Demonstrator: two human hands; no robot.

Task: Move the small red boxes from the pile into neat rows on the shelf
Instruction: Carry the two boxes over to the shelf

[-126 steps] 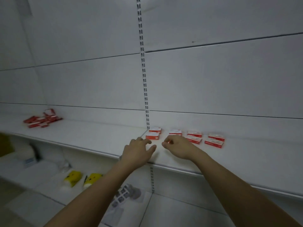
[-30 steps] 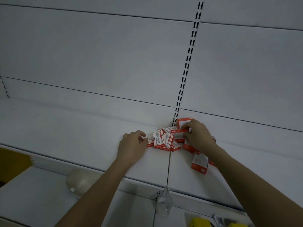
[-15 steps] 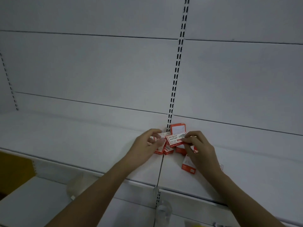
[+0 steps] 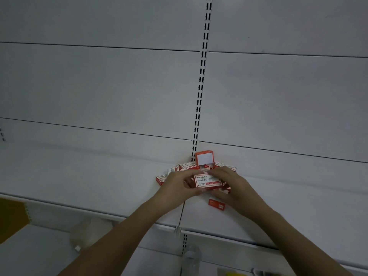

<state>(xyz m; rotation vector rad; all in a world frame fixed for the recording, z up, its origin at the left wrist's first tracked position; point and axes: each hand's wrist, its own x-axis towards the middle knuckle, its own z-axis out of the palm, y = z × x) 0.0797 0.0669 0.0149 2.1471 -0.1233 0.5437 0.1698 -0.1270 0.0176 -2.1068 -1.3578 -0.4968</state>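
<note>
From the head camera, both forearms reach up and inward over the shelf (image 4: 99, 176). The left hand (image 4: 177, 185) and right hand (image 4: 232, 188) meet over the pile (image 4: 191, 167) at the shelf's back edge, each pinching one end of a small red box (image 4: 208, 181), white label up. One box (image 4: 204, 157) stands upright against the back wall; another box (image 4: 216, 204) lies apart, nearer the front edge.

White shelf (image 4: 79, 176), seam down the middle, red boxes on it.
Pile (image 4: 187, 168) sits far, against the back panel at the slotted upright (image 4: 201, 92); one box (image 4: 204, 157) stands upright, a single box (image 4: 216, 204) lies nearer.
</note>
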